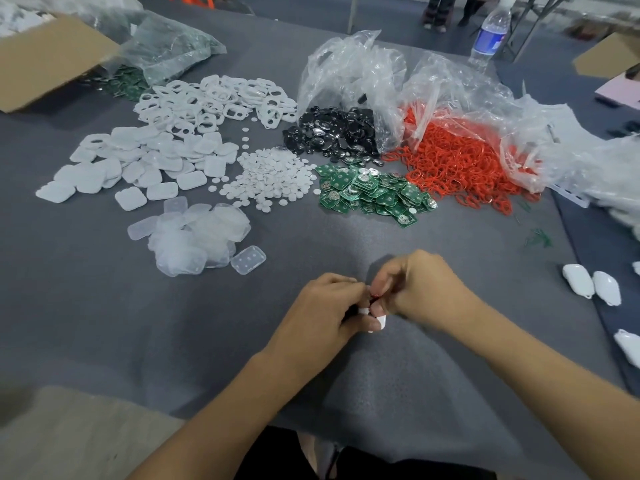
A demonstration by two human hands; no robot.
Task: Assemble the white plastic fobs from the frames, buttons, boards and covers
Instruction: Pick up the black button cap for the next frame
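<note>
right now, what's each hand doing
Left hand: fingers curled round a small white plastic fob part.
Right hand: pinching the same part.

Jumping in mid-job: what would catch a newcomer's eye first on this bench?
The bright red rings spilling from a clear bag at the far right jump out first, with the green circuit boards heaped just left of them. In the near centre, the left hand and right hand pinch a small white fob between them.
</note>
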